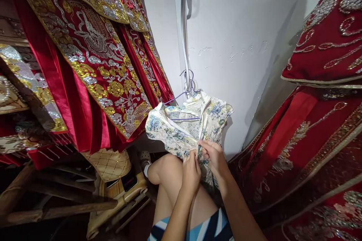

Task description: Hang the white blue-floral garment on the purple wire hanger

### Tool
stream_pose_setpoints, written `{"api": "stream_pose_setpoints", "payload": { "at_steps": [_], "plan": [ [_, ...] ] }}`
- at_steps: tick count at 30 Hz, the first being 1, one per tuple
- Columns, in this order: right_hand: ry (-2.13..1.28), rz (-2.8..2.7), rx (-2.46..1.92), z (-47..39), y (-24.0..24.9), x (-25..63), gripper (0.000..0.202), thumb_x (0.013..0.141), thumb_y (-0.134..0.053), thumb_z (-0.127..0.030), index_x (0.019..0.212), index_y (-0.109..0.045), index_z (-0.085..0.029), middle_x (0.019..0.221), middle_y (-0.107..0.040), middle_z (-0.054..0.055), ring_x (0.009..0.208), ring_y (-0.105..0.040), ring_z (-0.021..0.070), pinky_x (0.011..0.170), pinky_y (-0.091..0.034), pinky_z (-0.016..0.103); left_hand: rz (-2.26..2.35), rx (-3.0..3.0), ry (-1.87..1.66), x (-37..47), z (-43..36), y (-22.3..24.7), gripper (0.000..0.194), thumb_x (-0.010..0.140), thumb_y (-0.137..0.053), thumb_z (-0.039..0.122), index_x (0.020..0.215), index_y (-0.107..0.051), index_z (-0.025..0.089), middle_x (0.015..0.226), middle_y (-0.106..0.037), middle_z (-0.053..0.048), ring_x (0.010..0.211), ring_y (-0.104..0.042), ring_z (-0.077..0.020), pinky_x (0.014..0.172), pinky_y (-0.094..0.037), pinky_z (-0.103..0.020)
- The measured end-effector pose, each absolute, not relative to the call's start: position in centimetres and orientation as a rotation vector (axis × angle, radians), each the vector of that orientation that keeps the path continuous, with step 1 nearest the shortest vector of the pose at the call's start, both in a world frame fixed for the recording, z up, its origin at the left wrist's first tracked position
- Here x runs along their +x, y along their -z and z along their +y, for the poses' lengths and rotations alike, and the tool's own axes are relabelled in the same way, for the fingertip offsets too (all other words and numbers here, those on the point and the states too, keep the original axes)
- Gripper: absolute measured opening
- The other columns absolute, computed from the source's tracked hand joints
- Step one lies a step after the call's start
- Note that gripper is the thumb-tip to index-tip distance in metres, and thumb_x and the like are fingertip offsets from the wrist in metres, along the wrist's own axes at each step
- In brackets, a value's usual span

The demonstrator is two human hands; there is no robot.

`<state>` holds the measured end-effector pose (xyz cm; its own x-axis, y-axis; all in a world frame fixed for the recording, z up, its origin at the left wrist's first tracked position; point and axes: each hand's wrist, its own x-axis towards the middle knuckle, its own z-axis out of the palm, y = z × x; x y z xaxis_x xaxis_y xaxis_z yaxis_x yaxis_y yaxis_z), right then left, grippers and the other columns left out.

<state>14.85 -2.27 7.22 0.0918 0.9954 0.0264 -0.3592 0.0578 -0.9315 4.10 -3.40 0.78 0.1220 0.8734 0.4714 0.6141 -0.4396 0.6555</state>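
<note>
A cream garment (pixel 178 135) with a blue and yellow flower print hangs on a thin purple hanger (pixel 192 83) in front of the wall. Its front edges meet in a V at the middle. My left hand (pixel 191 167) is closed on the cloth just below the V. Close beside it on the right, my right hand (pixel 212 156) pinches the edge of the front opening. The fingertips of both hands are nearly together. The lower part of the garment is partly hidden behind my hands and forearms.
Red embroidered garments (pixel 113 79) hang on the left, and a beaded red garment (pixel 325 60) on the right. A bamboo chair (pixel 118 199) with a gold cushion (pixel 109 163) stands lower left. My bare knees (pixel 169 169) lie below the garment. Behind is a white wall (pixel 232 26).
</note>
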Motion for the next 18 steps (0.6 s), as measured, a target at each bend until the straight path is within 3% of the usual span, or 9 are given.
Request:
{"api": "stream_pose_setpoints", "payload": {
  "at_steps": [5, 10, 14, 18],
  "plan": [
    [-1.235, -0.848, -0.755, 3.0, -13.5, 14.5, 0.031, 0.064, -0.083, -0.035, 0.061, -0.058, -0.016, 0.044, -0.038, -0.009, 0.040, -0.027, 0.0037, 0.038, -0.017, 0.021, 1.632, 2.158, -1.108, 3.6, -2.1, -1.0, 0.026, 0.102, -0.027, 0.020, 0.107, -0.053, 0.020, 0.083, -0.066, -0.008, 0.077, -0.062, -0.0260, 0.069, -0.041, -0.033],
    [-1.321, -0.717, -0.631, 7.9, -20.6, 14.7, 0.024, 0.075, -0.077, -0.025, 0.066, -0.057, -0.016, 0.042, -0.031, -0.012, 0.035, -0.020, 0.0016, 0.032, -0.014, 0.017, 1.725, 2.181, -0.973, 2.6, -0.6, -0.7, 0.029, 0.102, -0.028, 0.021, 0.112, -0.055, 0.020, 0.083, -0.067, -0.009, 0.075, -0.062, -0.0265, 0.070, -0.040, -0.032],
    [-1.324, -0.738, -0.590, 7.9, -20.4, 15.1, 0.020, 0.074, -0.077, -0.026, 0.070, -0.061, -0.015, 0.043, -0.032, -0.012, 0.035, -0.021, 0.0017, 0.032, -0.015, 0.016, 1.689, 2.129, -0.885, 1.1, -0.5, 0.3, 0.028, 0.102, -0.029, 0.023, 0.111, -0.055, 0.019, 0.073, -0.063, -0.006, 0.066, -0.059, -0.0251, 0.063, -0.038, -0.030],
    [-1.232, -0.887, -0.604, 6.2, -18.0, 14.2, 0.027, 0.069, -0.082, -0.037, 0.075, -0.066, -0.016, 0.046, -0.040, -0.009, 0.039, -0.030, 0.0042, 0.036, -0.021, 0.019, 1.448, 1.998, -1.165, -0.3, -0.1, -3.3, 0.023, 0.103, -0.036, 0.033, 0.109, -0.054, 0.020, 0.077, -0.062, -0.002, 0.066, -0.060, -0.0197, 0.064, -0.043, -0.028]
  ]
}}
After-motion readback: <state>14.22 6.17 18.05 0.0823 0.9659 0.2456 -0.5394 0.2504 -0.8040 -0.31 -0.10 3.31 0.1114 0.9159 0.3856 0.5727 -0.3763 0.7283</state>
